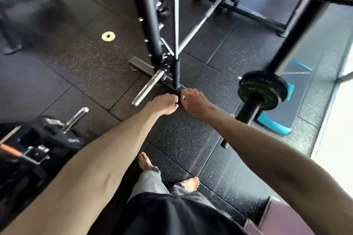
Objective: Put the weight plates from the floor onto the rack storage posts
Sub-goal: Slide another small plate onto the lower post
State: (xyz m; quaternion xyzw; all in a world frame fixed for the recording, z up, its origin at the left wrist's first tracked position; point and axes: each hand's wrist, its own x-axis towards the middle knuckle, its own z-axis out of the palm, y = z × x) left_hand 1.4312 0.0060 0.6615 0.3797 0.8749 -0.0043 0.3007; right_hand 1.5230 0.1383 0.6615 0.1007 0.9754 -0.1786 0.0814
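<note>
Nearest the camera, the bare feet [145, 162] stand on the speckled rubber floor [86, 66]. Both forearms reach forward and down from there until the hands meet.

The left hand [165, 105] and right hand [195, 103] are knuckles-up with fingers curled, their fingertips almost touching. A small dark shape sits in the gap between them. It may be a thin plate seen edge-on or only the rack's foot behind, so I cannot tell whether either hand holds anything.

Just beyond and left of the left hand lies a bare chrome storage post [148, 89]. Its long axis slants from the rack base down toward the person's left, with the free end close to the left wrist. A plate would have to go on from that free end, so I judge the left hand better placed to guide it.

Well left of the grip and nearer the person, a second chrome post [76, 118] rises above black plates [51, 133] already stacked. Right of the right hand, at about the same depth, a green-and-black plate pair [263, 89] sits on a dark sleeve.

Behind the hands stands the black rack upright [149, 15]. Far beyond it and to the left, one small yellow plate [108, 36] lies flat on the floor with its hole facing up, well apart from both hands. It is on the left hand's side, so fetching it would mean stepping forward past the bare post.
</note>
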